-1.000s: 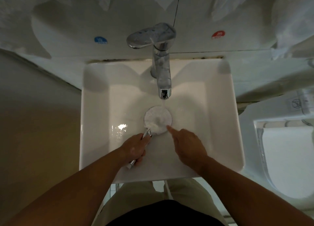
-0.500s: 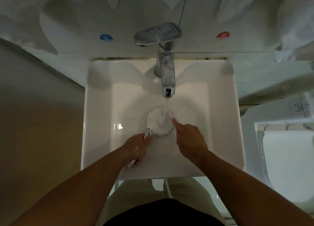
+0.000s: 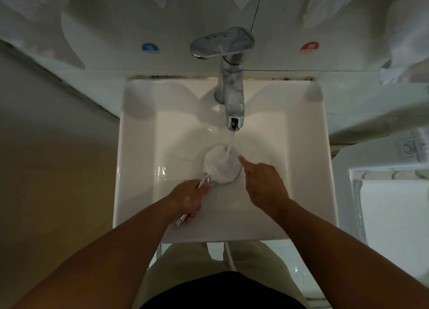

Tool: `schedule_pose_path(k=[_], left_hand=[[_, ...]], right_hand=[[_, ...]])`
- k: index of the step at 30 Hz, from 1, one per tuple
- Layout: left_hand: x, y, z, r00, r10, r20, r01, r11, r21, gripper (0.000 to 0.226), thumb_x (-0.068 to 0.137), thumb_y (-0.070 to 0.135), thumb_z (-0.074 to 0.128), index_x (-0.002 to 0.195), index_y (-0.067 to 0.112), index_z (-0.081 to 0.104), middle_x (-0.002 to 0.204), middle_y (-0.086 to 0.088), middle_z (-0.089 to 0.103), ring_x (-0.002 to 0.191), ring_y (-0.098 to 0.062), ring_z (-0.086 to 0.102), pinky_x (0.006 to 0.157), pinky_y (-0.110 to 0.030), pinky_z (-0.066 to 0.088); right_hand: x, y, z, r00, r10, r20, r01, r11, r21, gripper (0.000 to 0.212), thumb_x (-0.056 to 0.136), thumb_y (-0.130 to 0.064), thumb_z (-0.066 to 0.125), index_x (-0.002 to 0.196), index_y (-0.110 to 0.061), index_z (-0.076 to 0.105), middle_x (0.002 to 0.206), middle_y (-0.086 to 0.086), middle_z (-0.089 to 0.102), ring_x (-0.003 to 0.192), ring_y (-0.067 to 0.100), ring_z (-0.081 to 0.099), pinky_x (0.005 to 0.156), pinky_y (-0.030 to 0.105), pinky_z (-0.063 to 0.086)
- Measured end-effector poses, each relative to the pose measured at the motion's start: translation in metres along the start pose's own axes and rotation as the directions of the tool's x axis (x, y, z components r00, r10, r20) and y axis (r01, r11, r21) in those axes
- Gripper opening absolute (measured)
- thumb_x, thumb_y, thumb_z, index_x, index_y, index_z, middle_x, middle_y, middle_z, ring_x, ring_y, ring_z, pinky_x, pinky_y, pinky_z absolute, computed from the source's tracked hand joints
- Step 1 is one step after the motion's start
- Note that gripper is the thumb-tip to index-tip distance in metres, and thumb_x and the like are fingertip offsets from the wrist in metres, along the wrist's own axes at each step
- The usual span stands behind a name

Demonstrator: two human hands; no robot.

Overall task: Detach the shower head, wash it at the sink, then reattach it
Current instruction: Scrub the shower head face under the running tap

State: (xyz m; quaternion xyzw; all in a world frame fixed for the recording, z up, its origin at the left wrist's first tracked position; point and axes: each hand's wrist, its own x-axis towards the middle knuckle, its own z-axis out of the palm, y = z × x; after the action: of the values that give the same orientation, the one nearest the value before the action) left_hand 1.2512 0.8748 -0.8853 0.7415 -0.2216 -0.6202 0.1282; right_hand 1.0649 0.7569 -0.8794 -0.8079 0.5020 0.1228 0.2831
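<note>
Left hand (image 3: 189, 198) clamps the round white chrome-handled shower head (image 3: 220, 167) face-up under the chrome faucet (image 3: 229, 85) stream, so the right hand (image 3: 263, 185), forefinger out, can rub it.

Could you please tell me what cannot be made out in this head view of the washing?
- Shower head nozzles: blurred by running water.
- Its handle's middle: covered by the left hand.
- Sink drain: hidden under the shower head.
- Blue sticker and red sticker text: too small.

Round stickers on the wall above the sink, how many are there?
2. A blue sticker sits left of the tap, a red sticker right of it. None seem hidden.
</note>
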Motion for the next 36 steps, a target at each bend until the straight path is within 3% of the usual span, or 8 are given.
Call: schedule_pose_path(k=[4, 7, 11, 15, 19, 23, 25, 36], left_hand=[[0.000, -0.001, -0.003, 1.000, -0.012, 0.009, 0.012, 0.998, -0.054, 0.043, 0.101, 0.052, 0.047, 0.101, 0.011, 0.061, 0.061, -0.011, 0.053, 0.039, -0.019, 0.045, 0.036, -0.022, 0.036], [0.000, -0.002, -0.001, 1.000, -0.001, 0.010, 0.001, 0.997, -0.077, 0.039, 0.102, 0.049, 0.048, 0.103, 0.013, 0.060, 0.062, -0.011, 0.052, 0.037, -0.018, 0.043, 0.036, -0.022, 0.036], [-0.001, -0.002, -0.001, 1.000, 0.008, 0.014, -0.006, 0.995, -0.096, 0.035, 0.102, 0.047, 0.049, 0.107, 0.015, 0.061, 0.064, -0.013, 0.054, 0.037, -0.018, 0.044, 0.035, -0.022, 0.037], [-0.001, -0.001, -0.001, 1.000, 0.006, 0.019, -0.004, 0.994, -0.106, 0.034, 0.101, 0.048, 0.050, 0.106, 0.016, 0.062, 0.064, -0.012, 0.054, 0.037, -0.018, 0.043, 0.035, -0.022, 0.037], [-0.001, -0.002, -0.002, 0.999, -0.002, 0.035, 0.006, 0.992, -0.129, 0.031, 0.102, 0.047, 0.049, 0.105, 0.019, 0.062, 0.066, -0.012, 0.053, 0.037, -0.016, 0.043, 0.035, -0.021, 0.037], [0.002, -0.002, -0.002, 1.000, 0.012, 0.029, -0.009, 0.994, -0.107, 0.032, 0.102, 0.047, 0.050, 0.104, 0.017, 0.061, 0.062, -0.010, 0.053, 0.038, -0.017, 0.044, 0.036, -0.023, 0.037], [0.003, -0.003, -0.003, 0.999, 0.010, 0.030, -0.007, 0.995, -0.104, 0.033, 0.101, 0.048, 0.050, 0.105, 0.018, 0.061, 0.063, -0.011, 0.054, 0.038, -0.017, 0.045, 0.036, -0.023, 0.038], [0.004, -0.003, -0.003, 1.000, -0.002, 0.022, 0.004, 0.996, -0.091, 0.035, 0.101, 0.046, 0.051, 0.109, 0.014, 0.062, 0.063, -0.011, 0.055, 0.037, -0.017, 0.044, 0.035, -0.021, 0.036]], right_hand=[[-0.019, -0.021, 0.008, 0.981, -0.153, 0.123, 0.162, 0.984, -0.068, 0.058, 0.105, -0.018, 0.037, 0.157, -0.039, 0.022, 0.100, 0.010, 0.061, 0.077, 0.021, 0.058, 0.072, 0.035, 0.052], [0.007, -0.001, 0.000, 1.000, -0.014, 0.005, 0.015, 1.000, -0.027, 0.056, 0.103, -0.021, 0.038, 0.154, -0.043, 0.031, 0.105, 0.014, 0.066, 0.087, 0.032, 0.066, 0.079, 0.042, 0.054], [-0.016, -0.027, 0.012, 0.981, -0.143, 0.133, 0.150, 0.987, -0.049, 0.057, 0.104, -0.021, 0.036, 0.155, -0.042, 0.023, 0.112, 0.015, 0.064, 0.091, 0.029, 0.066, 0.080, 0.042, 0.056], [0.012, -0.006, -0.002, 1.000, -0.016, 0.001, 0.016, 1.000, -0.005, 0.054, 0.102, -0.023, 0.039, 0.153, -0.042, 0.034, 0.110, 0.014, 0.068, 0.094, 0.034, 0.068, 0.083, 0.042, 0.054], [-0.014, -0.029, 0.007, 0.971, -0.172, 0.166, 0.185, 0.980, -0.068, 0.055, 0.106, -0.022, 0.036, 0.156, -0.040, 0.025, 0.115, 0.014, 0.064, 0.093, 0.027, 0.066, 0.084, 0.041, 0.056], [0.014, -0.008, -0.008, 0.999, -0.028, 0.023, 0.029, 0.998, -0.051, 0.055, 0.103, -0.021, 0.038, 0.154, -0.040, 0.033, 0.115, 0.017, 0.067, 0.100, 0.035, 0.065, 0.086, 0.043, 0.054], [-0.002, -0.025, -0.002, 0.985, -0.102, 0.137, 0.114, 0.990, -0.079, 0.057, 0.103, -0.019, 0.039, 0.156, -0.039, 0.029, 0.120, 0.016, 0.065, 0.103, 0.034, 0.065, 0.090, 0.044, 0.055], [0.011, -0.021, -0.011, 0.990, -0.118, 0.083, 0.128, 0.983, -0.131, 0.057, 0.102, -0.020, 0.038, 0.153, -0.045, 0.031, 0.118, 0.014, 0.066, 0.093, 0.031, 0.068, 0.075, 0.036, 0.052]])
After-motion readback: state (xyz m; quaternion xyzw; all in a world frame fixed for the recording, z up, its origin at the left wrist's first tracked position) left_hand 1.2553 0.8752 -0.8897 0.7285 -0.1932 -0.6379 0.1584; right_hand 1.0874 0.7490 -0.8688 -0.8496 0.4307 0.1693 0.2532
